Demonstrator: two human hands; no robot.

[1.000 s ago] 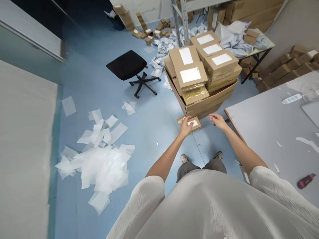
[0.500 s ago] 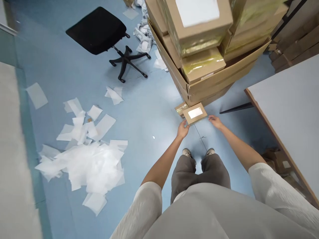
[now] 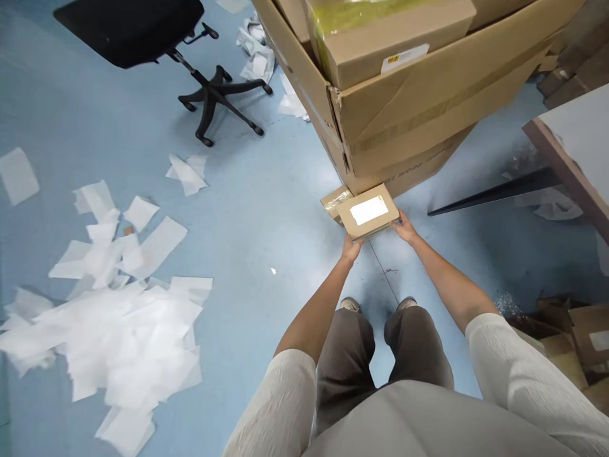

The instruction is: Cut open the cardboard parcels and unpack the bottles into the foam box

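Labelled box (image 3: 368, 211), partly hiding taped box (image 3: 336, 199) at left: clamped by left grip (image 3: 351, 248) at near left corner, by right grip (image 3: 406, 228) at near right. Probably light, quite stiff; better to take by 2 ends.

We see even, fairly bright, cool light, apparently from above, leaving pale glare on the blue floor (image 3: 247, 209). The white sheets (image 3: 133, 336) wash out in their middle, and the label (image 3: 369, 210) on the small box (image 3: 371, 226) loses its print to brightness. Glossy tape (image 3: 361, 13) catches highlights. Soft shadows lie beneath the chair (image 3: 212, 95) and around the shoes (image 3: 351, 304); we find the floor dimmest below the table (image 3: 585, 133). Wide-angle stretch pulls at the sleeves (image 3: 280, 400), and the boxes (image 3: 578, 76) at upper right look blurred.
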